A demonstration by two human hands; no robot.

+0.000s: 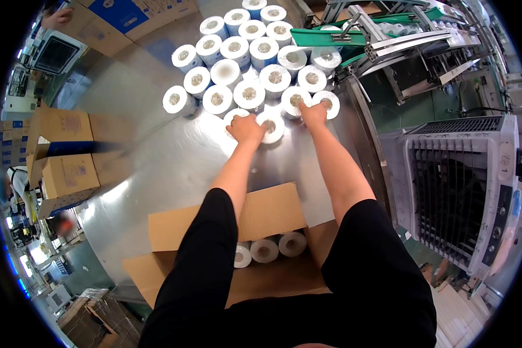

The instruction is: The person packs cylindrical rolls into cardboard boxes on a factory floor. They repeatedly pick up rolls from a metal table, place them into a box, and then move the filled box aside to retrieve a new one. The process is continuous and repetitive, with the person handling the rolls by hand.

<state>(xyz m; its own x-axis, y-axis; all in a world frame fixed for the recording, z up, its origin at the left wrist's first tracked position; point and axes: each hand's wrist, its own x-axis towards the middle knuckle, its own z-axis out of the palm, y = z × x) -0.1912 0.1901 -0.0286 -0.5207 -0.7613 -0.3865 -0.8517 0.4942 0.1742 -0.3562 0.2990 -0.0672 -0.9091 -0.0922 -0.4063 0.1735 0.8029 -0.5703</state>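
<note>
Rolls of paper with white tops and blue-marked wrapping stand close together on a metal table [151,151]. My left hand [247,129] is at the near edge of the group, its fingers curled over one white roll [231,118] and its thumb at the core of the roll beside it [272,131]. Farther right, my right hand [315,116] grips at the core of another roll [292,109], touching the rightmost near roll [332,108]. Nearer me, an open cardboard box [272,210] contains a row of rolls [264,251], partly hidden by my left arm.
A conveyor with green guides [330,37] reaches the table's far right. A grey air cooler [455,191] stands at right. Open cartons [69,174] are at left, and another carton [107,35] lies at far left near another person's hand [58,18].
</note>
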